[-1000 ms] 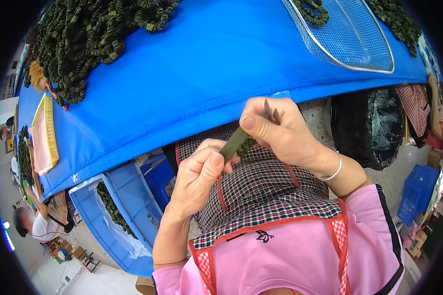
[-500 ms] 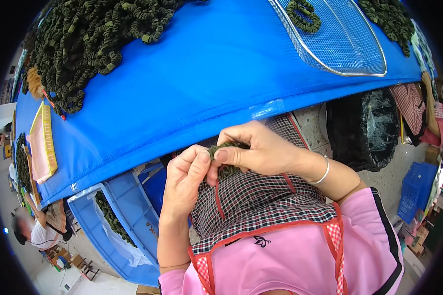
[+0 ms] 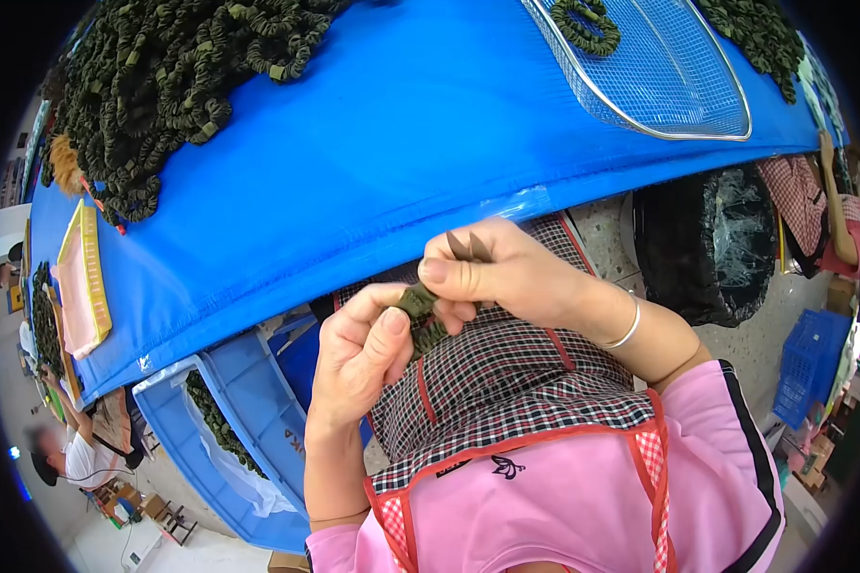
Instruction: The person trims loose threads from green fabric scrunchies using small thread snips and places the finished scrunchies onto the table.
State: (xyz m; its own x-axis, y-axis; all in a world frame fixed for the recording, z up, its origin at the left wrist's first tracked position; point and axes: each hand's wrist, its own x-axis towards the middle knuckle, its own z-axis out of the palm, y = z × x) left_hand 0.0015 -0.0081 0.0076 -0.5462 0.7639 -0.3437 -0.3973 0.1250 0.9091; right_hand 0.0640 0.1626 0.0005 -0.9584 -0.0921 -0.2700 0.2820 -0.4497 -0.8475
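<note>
Left hand pinches a green scrunchie, right hand grips blades, near the table edge, well apart from the basket.

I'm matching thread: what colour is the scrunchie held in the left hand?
Dark olive green; the scrunchie shows best in the head view.

Bright, even light here, pale glare streaking the blue bench and flashing off the clear tape; left hand and right hand look crisp, while fisheye distortion bends the edges into black and the far left goes soft.
</note>
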